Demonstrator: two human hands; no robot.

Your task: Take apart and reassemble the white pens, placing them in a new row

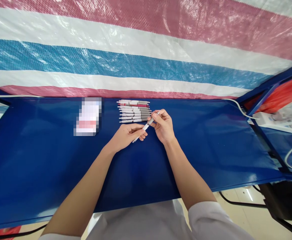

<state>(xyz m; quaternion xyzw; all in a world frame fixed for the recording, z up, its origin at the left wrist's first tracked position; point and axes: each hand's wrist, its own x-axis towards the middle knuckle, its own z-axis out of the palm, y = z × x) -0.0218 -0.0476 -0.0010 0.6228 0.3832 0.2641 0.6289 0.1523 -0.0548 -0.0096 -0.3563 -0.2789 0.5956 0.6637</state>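
Both my hands hold one white pen (146, 127) with a grey grip over the blue table (211, 150). My left hand (126, 136) is closed round the pen's lower end. My right hand (163, 126) pinches its upper, grey end with fingertips. Just behind the hands, several similar white and grey pens (133, 111) lie side by side in a neat row on the table, one with a red barrel.
A blurred white and pink packet (88, 116) lies on the table left of the pen row. A striped red, white and blue tarp (135, 50) hangs behind. At right stand a white power strip (273, 120) with cable and an orange bag (283, 93).
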